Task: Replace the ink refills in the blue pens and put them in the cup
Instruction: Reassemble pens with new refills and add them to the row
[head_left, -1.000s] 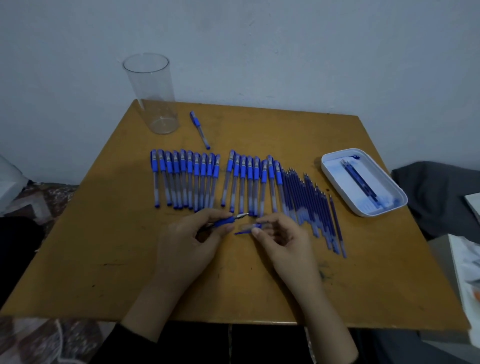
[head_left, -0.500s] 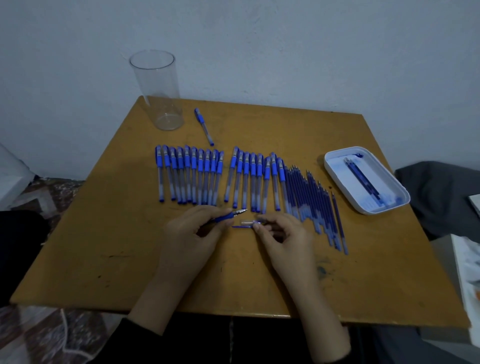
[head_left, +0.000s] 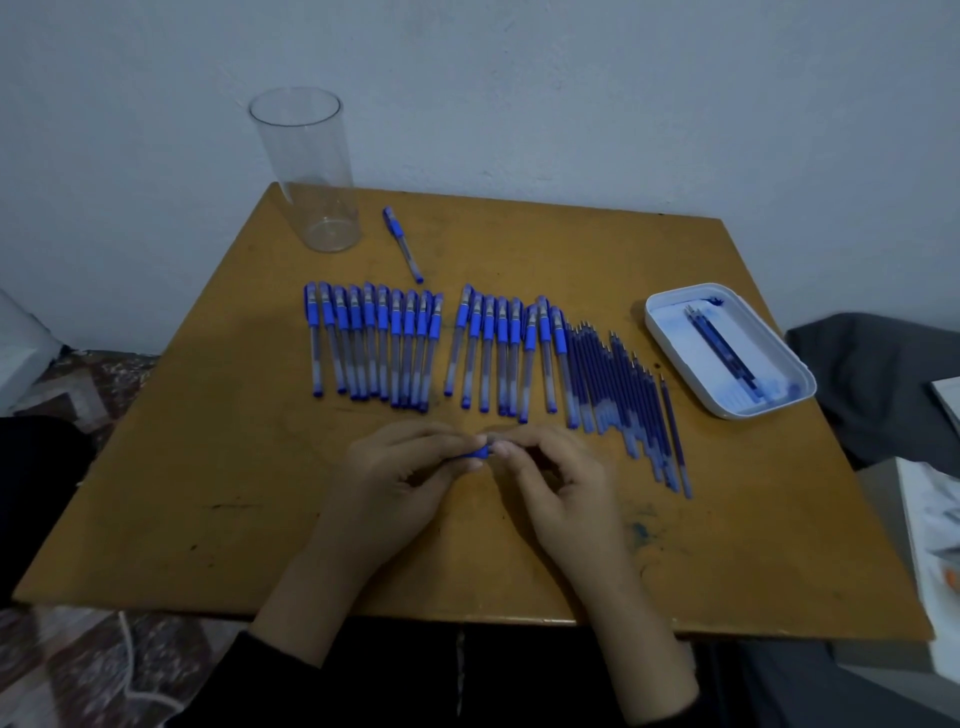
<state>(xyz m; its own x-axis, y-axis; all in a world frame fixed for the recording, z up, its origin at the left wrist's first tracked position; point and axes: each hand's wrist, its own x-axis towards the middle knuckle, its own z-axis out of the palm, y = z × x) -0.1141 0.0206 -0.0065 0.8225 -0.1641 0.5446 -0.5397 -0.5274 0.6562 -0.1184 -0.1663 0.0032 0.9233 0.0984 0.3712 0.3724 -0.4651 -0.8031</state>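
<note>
My left hand (head_left: 395, 478) and my right hand (head_left: 561, 478) meet at the middle of the wooden table (head_left: 208, 467), both pinching one blue pen (head_left: 475, 453); only its blue grip shows between the fingertips. Behind them lies a row of several capped blue pens (head_left: 374, 343), then a second group (head_left: 504, 353), then several loose refills (head_left: 623, 395) fanned to the right. A clear plastic cup (head_left: 311, 171) stands empty at the back left. One capped pen (head_left: 402, 244) lies alone beside the cup.
A white tray (head_left: 675, 343) at the right holds a few refills (head_left: 722, 348). Grey cloth (head_left: 872, 384) and papers (head_left: 935, 545) sit past the table's right edge. A blue ink stain (head_left: 640, 530) marks the wood near my right hand.
My hands have come together: the pen tip and the loose part held apart before are now joined and hidden between my fingertips. The camera shifted slightly.
</note>
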